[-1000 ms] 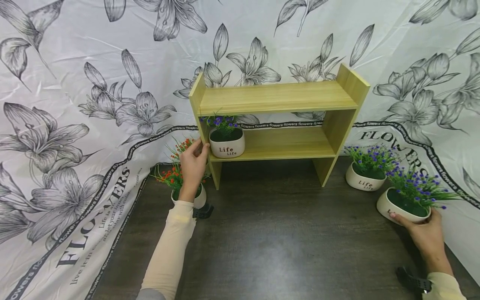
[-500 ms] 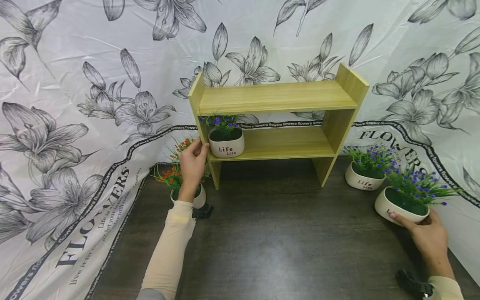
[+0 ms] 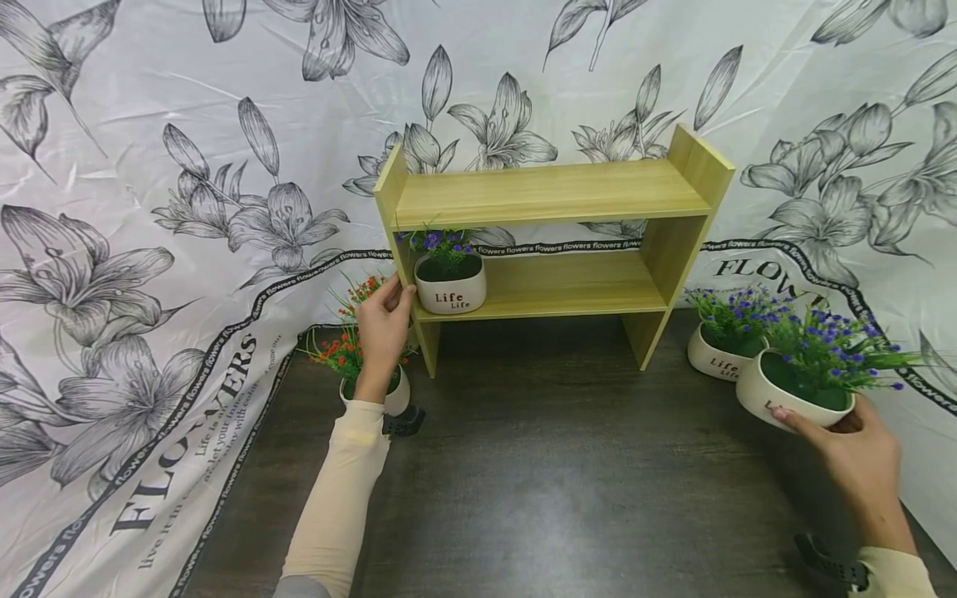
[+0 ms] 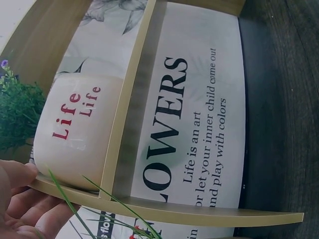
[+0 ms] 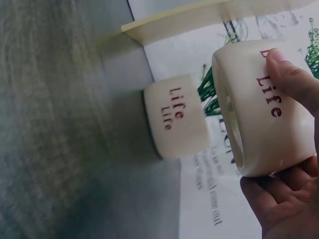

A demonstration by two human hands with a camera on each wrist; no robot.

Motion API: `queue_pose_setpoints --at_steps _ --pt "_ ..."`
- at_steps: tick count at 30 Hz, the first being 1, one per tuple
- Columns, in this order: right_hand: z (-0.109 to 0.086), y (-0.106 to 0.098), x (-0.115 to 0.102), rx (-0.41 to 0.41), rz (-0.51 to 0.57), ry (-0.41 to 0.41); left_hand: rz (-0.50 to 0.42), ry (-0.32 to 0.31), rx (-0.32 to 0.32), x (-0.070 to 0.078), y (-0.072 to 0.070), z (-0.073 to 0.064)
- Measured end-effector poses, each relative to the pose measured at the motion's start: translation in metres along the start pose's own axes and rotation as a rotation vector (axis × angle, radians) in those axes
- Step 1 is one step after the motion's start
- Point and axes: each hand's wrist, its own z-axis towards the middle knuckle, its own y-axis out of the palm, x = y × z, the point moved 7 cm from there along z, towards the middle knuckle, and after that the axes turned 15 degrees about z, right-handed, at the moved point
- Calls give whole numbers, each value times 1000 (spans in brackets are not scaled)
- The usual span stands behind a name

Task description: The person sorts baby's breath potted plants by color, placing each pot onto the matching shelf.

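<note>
A two-tier wooden shelf (image 3: 553, 193) stands against the patterned backdrop. My left hand (image 3: 384, 336) grips the edge of its left side panel, thumb beside a white pot of purple flowers (image 3: 450, 296) on the lower tier. In the left wrist view the thumb (image 4: 17, 173) and curled fingers sit either side of that panel. On the right, my right hand (image 3: 860, 457) holds another white pot of purple flowers (image 3: 794, 396), raised off the table and tilted. The right wrist view shows the thumb (image 5: 289, 74) on the lettered face and fingers beneath; the pot's underside is hollow.
Behind the held pot, a similar purple-flowered pot (image 3: 714, 355) rests on the dark table (image 3: 553, 465). Pots with red flowers (image 3: 399, 397) stand left of the shelf, partly hidden by my left arm. A floral sheet (image 3: 224, 249) hangs behind everything.
My right hand has lifted the flower pot upward, and it now overlaps more of the pot behind. The left hand stays on the shelf's side panel.
</note>
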Motion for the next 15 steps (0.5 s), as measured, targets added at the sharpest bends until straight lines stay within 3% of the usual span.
queue_pose_setpoints --at_steps 15 --pt "-1 7 -60 -9 -82 -120 -6 4 -3 -1 1 0"
